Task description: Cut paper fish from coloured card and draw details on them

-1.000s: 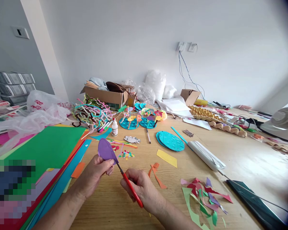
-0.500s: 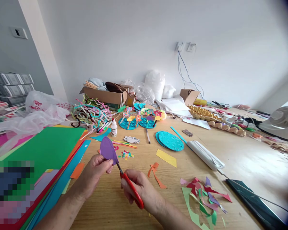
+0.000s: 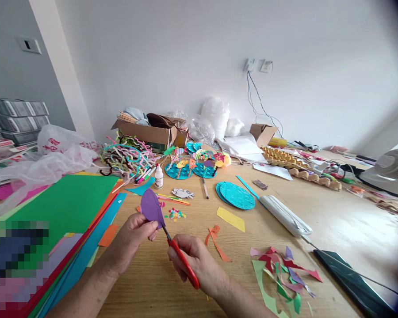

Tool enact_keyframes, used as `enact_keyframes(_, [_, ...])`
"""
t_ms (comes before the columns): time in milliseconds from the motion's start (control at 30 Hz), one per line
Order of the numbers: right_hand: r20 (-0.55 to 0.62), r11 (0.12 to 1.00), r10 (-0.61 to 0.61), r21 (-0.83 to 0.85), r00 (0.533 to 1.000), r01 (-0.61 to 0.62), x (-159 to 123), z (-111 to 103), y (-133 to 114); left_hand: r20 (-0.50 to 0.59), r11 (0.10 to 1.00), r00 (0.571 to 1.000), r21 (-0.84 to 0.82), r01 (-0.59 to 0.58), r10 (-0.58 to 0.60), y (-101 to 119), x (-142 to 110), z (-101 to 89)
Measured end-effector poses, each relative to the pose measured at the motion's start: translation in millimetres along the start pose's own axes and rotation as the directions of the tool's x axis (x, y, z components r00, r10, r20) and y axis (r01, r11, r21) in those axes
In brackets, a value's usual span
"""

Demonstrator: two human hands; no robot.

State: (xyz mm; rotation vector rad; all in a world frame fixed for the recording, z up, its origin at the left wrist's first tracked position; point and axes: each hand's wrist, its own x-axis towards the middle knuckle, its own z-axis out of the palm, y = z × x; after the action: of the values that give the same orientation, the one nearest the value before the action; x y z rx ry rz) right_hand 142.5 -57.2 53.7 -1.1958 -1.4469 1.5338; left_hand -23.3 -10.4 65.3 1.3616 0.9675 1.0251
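Gripping a piece of purple paper (image 3: 151, 206) in the left hand (image 3: 137, 229), pinched by its lower edge between thumb and bent fingers, held above the tabletop (image 3: 135, 291) and left of its middle. Holding red-handled scissors (image 3: 185, 264) in the right hand (image 3: 190, 256), fingers curled closed around the handles. Pointing the dark blades toward the far edge and up to the lower right border of the purple paper, touching it there. Cannot tell how far apart the blades stand. Can make out a curved line on the right side of the purple paper.

Toward the left edge of the tabletop, can see stacked coloured sheets (image 3: 63, 194), green uppermost, and an orange scrap (image 3: 108, 235) near the left forearm. Beyond the hands, toward the far edge, can see small coloured dots (image 3: 177, 214), a fish-shaped cutout (image 3: 182, 193), a white bottle (image 3: 158, 177) standing upright and a tangled heap of fuzzy sticks (image 3: 128, 154). To the right of these, can see overlapping turquoise ovals (image 3: 239, 195) and a yellow piece (image 3: 231, 219). Near the right hand, can see orange strips (image 3: 219, 249); farther right, toward the near edge, mixed paper scraps (image 3: 296, 276).
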Motion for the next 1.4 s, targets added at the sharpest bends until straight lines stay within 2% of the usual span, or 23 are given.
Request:
enact_keyframes(233, [-0.034,0.989,-0.032,-0.144,0.999,0.027,-0.5,-0.7,-2.6,0.002,0.999,1.0,-0.042,0.004,-0.004,-0.6,-0.8,-0.4])
enact_keyframes(533, [-0.048,0.979,-0.067,-0.197,0.997,0.057,-0.5,-1.1,-3.2,0.054,0.995,0.999,-0.103,0.002,0.004,-1.8,0.0,-1.7])
enact_keyframes(933, [-0.061,0.992,-0.036,-0.124,0.998,0.028,-0.6,1.2,-2.5,0.066,0.99,0.998,-0.142,0.015,-0.005,2.6,-0.2,-0.1])
enact_keyframes(1033, [-0.061,0.99,-0.051,-0.132,0.997,0.043,-0.3,0.5,-1.9,0.034,0.988,0.999,-0.152,0.005,0.0,2.8,0.2,-0.5])
enact_keyframes(1167, [-0.066,0.99,-0.048,-0.133,0.997,0.039,0.2,0.5,-1.3,-0.016,0.993,1.0,-0.117,-0.023,0.021,1.5,1.9,-1.9])
enact_keyframes(1400, [-0.043,0.998,0.005,-0.061,0.999,-0.008,1.8,2.0,-1.0,-0.013,0.998,1.0,-0.055,-0.012,0.011,-0.8,3.5,-2.7])
